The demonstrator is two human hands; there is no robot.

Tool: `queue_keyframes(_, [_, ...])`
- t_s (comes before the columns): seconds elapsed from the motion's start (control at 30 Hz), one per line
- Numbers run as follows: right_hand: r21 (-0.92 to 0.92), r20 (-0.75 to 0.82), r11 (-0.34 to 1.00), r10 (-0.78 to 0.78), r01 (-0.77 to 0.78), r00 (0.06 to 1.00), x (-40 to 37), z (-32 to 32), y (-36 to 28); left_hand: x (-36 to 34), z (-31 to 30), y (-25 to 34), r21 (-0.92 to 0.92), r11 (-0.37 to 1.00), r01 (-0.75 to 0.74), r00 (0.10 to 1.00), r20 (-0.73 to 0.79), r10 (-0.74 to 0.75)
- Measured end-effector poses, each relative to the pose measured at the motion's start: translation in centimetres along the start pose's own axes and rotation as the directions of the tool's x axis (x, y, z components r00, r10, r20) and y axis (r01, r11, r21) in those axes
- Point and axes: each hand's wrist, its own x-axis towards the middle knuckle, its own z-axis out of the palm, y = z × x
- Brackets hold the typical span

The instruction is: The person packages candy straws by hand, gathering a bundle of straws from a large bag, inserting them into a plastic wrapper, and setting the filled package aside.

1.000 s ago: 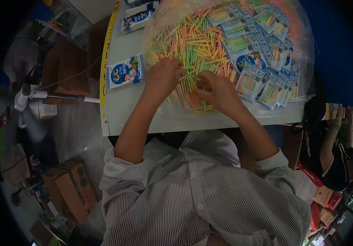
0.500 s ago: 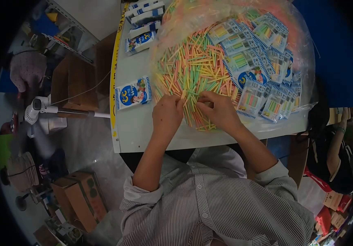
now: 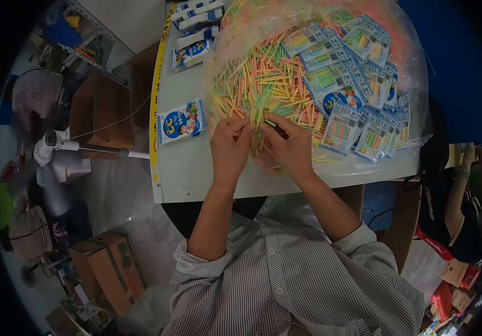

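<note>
In the head view, your two hands have drawn together since half a second ago: the gap between their fingertips has closed, and they now meet over the near part of the sticks. The packets lie much as they did.

Your left hand (image 3: 231,148) is pinching, thumb against bent fingers, at one side of a small bundle of thin pastel green and yellow sticks (image 3: 259,106). Your right hand (image 3: 290,147) grips the same bundle from the other side, its thumb and forefinger close to your left fingertips. You have the bundle pointing away from you, at the near side of a loose heap of thin pink, yellow and green sticks (image 3: 285,78); how many you hold cannot be told.

The heap lies on a crinkled, clear plastic bag (image 3: 414,61) spread over the pale grey-white tabletop (image 3: 182,171). To the right of the heap you have overlapping flat, clear-and-blue packets (image 3: 342,101), several showing coloured sticks inside. Left of your hands, on the bare tabletop, lies a single blue-and-white printed packet (image 3: 181,121), well apart from a row of blue-and-white packets (image 3: 191,53) farther away. A yellow strip with black markings (image 3: 154,120) runs along the left edge.

On the floor at your left stands a brown cardboard box (image 3: 109,274). At your far right you have another person in a dark top (image 3: 464,235), an arm raised.
</note>
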Motion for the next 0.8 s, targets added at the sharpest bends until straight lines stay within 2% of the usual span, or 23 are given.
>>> queue_keyframes(0.03, [0.034,-0.03,0.999,-0.004,0.005,1.0,0.0,0.1,-0.4,-0.2,0.1,0.3,0.0,1.0,-0.013,1.0,-0.004,0.013])
queue_keyframes(0.1, [0.076,-0.054,0.996,-0.048,0.052,0.997,-0.1,0.6,-1.0,-0.4,0.4,0.7,-0.129,0.985,0.115,0.993,0.052,-0.109])
queue_keyframes(0.17, [0.115,-0.076,0.99,-0.078,0.087,0.994,-0.2,0.7,-1.2,-0.6,1.1,0.5,-0.177,0.976,0.13,0.991,0.03,-0.127])
queue_keyframes(0.23, [-0.061,-0.08,0.962,-0.269,0.264,0.96,-0.1,0.7,-1.0,-0.6,1.5,1.0,-0.227,0.962,0.149,0.989,0.011,-0.151])
queue_keyframes(0.27, [-0.062,-0.082,0.961,-0.273,0.268,0.959,0.0,0.7,-0.8,-0.6,1.5,1.4,-0.418,0.867,0.27,0.962,0.084,-0.259])
queue_keyframes(0.3, [-0.182,-0.106,0.9,-0.419,0.397,0.902,0.0,0.8,-0.5,-0.7,1.6,1.7,-0.579,0.719,0.385,0.92,0.179,-0.348])
queue_keyframes(0.33, [-0.301,-0.111,0.809,-0.556,0.505,0.824,0.0,0.9,-0.2,-0.9,1.7,1.7,-0.579,0.719,0.384,0.92,0.178,-0.348])
queue_keyframes(0.4, [-0.331,-0.101,0.794,-0.566,0.509,0.818,-0.3,0.9,0.1,-1.1,1.9,1.8,-0.784,0.446,0.432,0.885,0.271,-0.379])
queue_keyframes(0.43, [-0.361,-0.091,0.779,-0.577,0.513,0.812,-0.4,1.0,0.3,-1.2,2.1,2.1,-0.783,0.448,0.431,0.885,0.27,-0.38])
queue_keyframes(0.5, [-0.375,-0.077,0.765,-0.589,0.524,0.804,-0.5,1.0,0.4,-1.4,2.4,2.9,-0.874,0.309,0.375,0.886,0.24,-0.396])
queue_keyframes(0.63, [-0.406,-0.011,0.729,-0.607,0.551,0.795,-0.6,0.9,0.6,-0.9,2.4,2.3,-0.868,0.295,0.399,0.888,0.285,-0.361])
queue_keyframes(0.7, [-0.408,0.032,0.705,-0.623,0.579,0.781,-0.6,1.0,0.9,-0.3,2.2,2.1,-0.796,0.345,0.498,0.837,0.336,-0.432])
queue_keyframes(0.73, [-0.411,0.075,0.681,-0.637,0.606,0.767,-0.7,1.0,1.0,0.0,2.1,1.5,-0.795,0.344,0.499,0.836,0.336,-0.434])
queue_keyframes(0.8, [-0.383,0.089,0.69,-0.635,0.615,0.767,-0.8,1.0,0.9,0.7,2.0,0.1,-0.841,0.188,0.507,0.805,0.384,-0.453])
